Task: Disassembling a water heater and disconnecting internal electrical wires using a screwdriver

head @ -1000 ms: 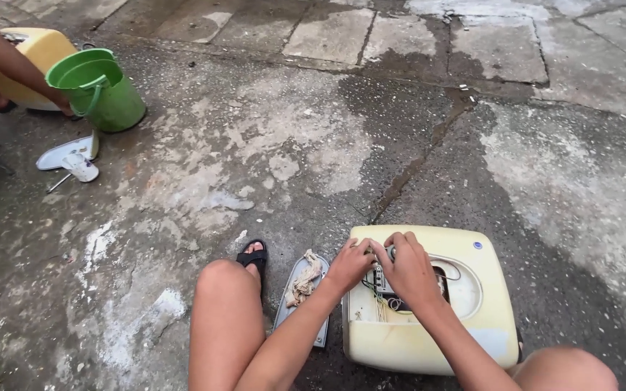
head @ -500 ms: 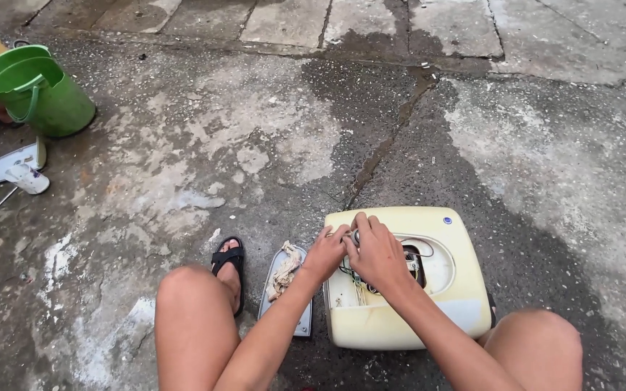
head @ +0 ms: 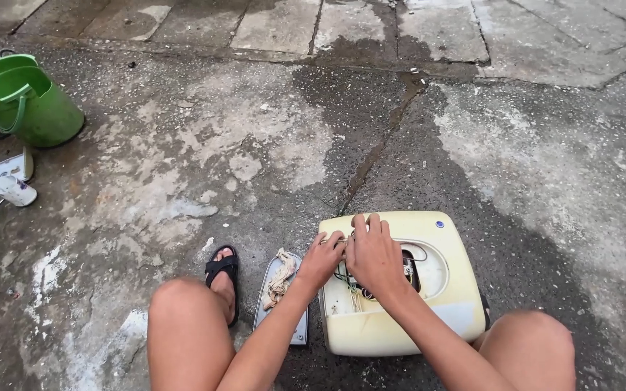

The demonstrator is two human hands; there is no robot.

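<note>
housing: cream plastic shell point(head: 400, 289), rounded square, lying flat on the wet concrete ground point(head: 269, 145) between the person's knees, near the bottom edge of view
opening: oval cut-out in the middle of the shell, with dark and pale wires point(head: 349, 286) bunched at its left side
left hand point(head: 322, 259): at the shell's left edge, fingers curled together on the wires or something small there; exact pinch hidden by the knuckles
right hand point(head: 374, 255): lying over the left part of the opening, fingers point(head: 371, 226) side by side and bent down over the wire bundle; cannot tell if they clamp a wire
step, my read: working the wiring loose or sorting it inside the shell
doing it well: hold the shell steady with one hand, pull at connectors rather than mid-wire, keep strands off the wet ground, move slow since the hands block the view
risk: ground is damp, wires thin, snapping one looks easy
labels: small round blue dot point(head: 439, 224) near the shell's far right corner; no print readable
beside shell: grey flat panel point(head: 282, 300) on the left, pale frayed cord piled on it
foot: black sandal point(head: 224, 271) just left of the panel
far left: green bucket point(head: 27, 101), white flat plastic parts point(head: 1, 185) below it
</note>
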